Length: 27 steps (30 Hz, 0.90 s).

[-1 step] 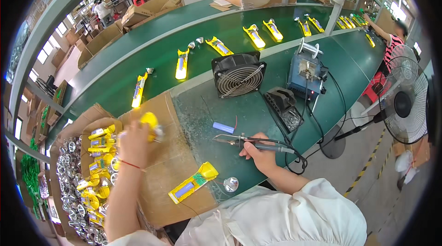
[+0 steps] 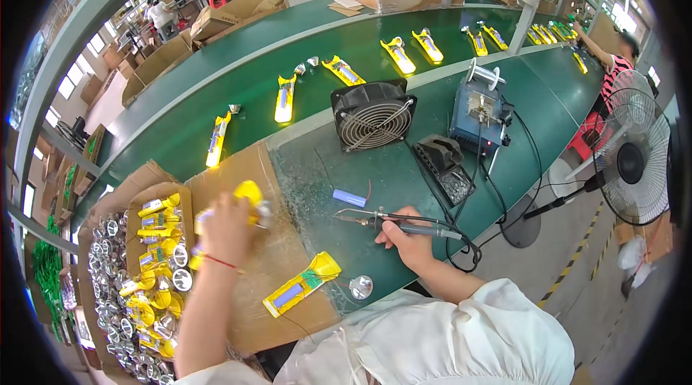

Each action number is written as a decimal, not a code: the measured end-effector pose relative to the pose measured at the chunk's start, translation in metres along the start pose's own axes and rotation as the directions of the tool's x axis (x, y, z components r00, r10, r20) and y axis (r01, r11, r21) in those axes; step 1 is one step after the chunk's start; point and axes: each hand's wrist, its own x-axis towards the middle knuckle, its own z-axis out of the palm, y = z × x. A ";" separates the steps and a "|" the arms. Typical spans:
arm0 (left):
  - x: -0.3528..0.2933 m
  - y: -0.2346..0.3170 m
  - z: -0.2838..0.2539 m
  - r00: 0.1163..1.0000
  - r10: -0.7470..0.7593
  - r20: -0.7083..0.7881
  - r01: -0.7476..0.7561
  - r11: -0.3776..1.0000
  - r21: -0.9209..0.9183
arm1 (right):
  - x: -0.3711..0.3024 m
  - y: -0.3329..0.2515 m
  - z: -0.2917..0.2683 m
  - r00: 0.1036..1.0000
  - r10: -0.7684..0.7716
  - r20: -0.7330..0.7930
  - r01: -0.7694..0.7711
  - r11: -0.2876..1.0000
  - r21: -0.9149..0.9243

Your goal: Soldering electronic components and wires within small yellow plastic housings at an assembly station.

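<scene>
Seen remotely, I have the motion-blurred left hand (image 2: 225, 228) curled around a yellow lamp housing (image 2: 248, 192), jutting past the fingers above cardboard (image 2: 263, 266); the right hand (image 2: 408, 242) grips a soldering iron (image 2: 424, 230) between thumb and fingers.

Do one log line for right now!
Left hand: holds yellow casing, blurred | Right hand: holds soldering iron | Blue cell: lies on green bench

left hand (image 2: 225, 230) blurred, yellow casing (image 2: 249, 192) partly hidden by it, white garment (image 2: 461, 342) cut by lower edge
</scene>
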 end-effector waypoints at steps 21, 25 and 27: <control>-0.053 0.006 0.044 0.981 -0.084 -0.176 -0.058 0.736 -0.674 | 0.001 -0.010 0.006 0.989 -0.147 -0.015 0.147 0.989 0.011; -0.026 0.018 0.054 0.968 -0.079 -0.238 -0.100 0.749 -0.655 | 0.000 -0.010 0.011 0.989 -0.151 -0.006 0.151 0.988 0.017; -0.015 0.016 0.058 0.999 0.029 0.023 -0.005 0.733 -0.681 | -0.003 -0.011 0.014 0.990 -0.142 -0.006 0.142 0.990 0.011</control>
